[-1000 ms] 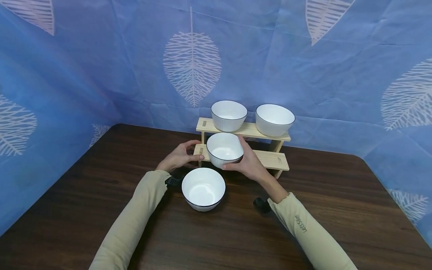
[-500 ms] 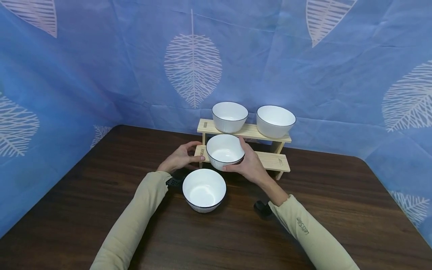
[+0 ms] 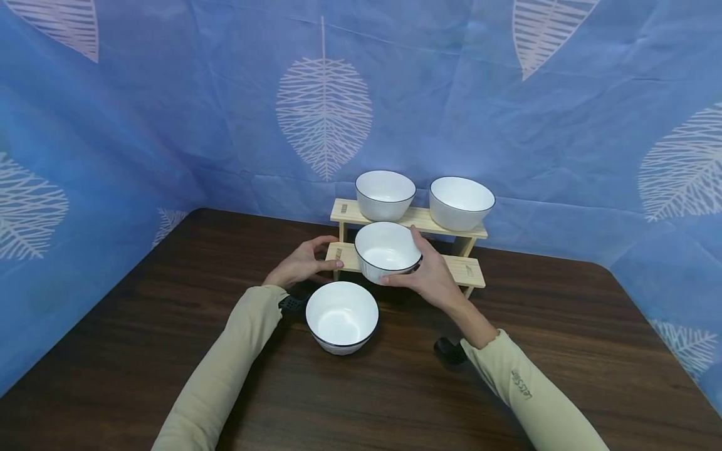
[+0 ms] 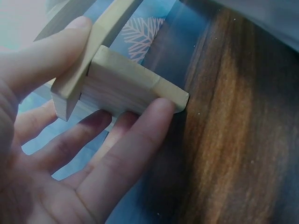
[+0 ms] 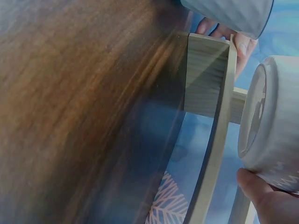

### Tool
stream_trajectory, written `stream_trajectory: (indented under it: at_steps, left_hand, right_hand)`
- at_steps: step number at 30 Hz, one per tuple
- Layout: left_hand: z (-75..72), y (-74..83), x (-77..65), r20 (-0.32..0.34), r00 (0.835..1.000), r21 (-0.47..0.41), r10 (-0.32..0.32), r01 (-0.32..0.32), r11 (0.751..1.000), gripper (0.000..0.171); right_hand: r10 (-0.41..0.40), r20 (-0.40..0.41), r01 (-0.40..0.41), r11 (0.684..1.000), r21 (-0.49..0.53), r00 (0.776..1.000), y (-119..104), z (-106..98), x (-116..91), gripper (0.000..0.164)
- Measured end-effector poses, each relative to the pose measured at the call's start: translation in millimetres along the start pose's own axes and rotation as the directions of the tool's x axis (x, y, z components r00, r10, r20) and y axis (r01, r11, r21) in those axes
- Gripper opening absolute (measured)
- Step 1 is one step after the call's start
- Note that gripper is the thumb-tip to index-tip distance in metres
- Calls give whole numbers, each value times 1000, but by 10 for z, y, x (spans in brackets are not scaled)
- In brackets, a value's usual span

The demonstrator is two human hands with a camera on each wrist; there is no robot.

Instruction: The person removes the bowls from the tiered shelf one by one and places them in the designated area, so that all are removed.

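Note:
My right hand [image 3: 433, 279] holds a white bowl [image 3: 387, 249] with a dark rim, thumb on its near side and fingers around the right. In the right wrist view the bowl's underside [image 5: 254, 112] shows, apart from the lower board. At the left end of a two-step wooden display rack [image 3: 464, 270], my left hand [image 3: 301, 262] grips the lower step. The left wrist view has the thumb [image 4: 56, 53] on the board and fingers by the leg [image 4: 135, 81]. Another white bowl [image 3: 341, 316] stands on the table in front of the rack.
Two more white bowls, one on the left [image 3: 386, 195] and one on the right [image 3: 461, 203], sit on the upper step. The dark wooden table [image 3: 361, 407] ends at a blue leaf-print cloth [image 3: 225, 113] behind the rack.
My right hand has carried the bowl a little to the right along the lower step. The left hand keeps its grip on the rack, and the other bowls stay put.

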State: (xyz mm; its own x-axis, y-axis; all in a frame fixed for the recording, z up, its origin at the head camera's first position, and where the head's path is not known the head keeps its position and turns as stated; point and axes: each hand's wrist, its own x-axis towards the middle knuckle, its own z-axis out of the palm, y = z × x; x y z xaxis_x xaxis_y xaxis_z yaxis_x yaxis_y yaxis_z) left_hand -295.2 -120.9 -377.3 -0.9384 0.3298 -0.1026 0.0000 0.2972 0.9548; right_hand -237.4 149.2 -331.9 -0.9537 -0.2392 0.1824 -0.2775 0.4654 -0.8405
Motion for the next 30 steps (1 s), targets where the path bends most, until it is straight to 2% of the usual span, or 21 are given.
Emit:
stream_trajectory:
  at_steps: [15,22,30]
  left_hand:
    - [-1,-15,2,-2,1000,7,4,-4,1000,67]
    - [4,-2,18,12,1000,-10,-1,1,1000,68]
    - [5,6,12,0,1000,-4,0,0,1000,65]
  right_hand:
    - [25,23,-23,996,-91,999,16,-169,-198,118]
    - [69,44,-65,994,-83,997,33,-242,-268,118]
    - [56,71,-51,996,-70,996,61,-288,-324,117]
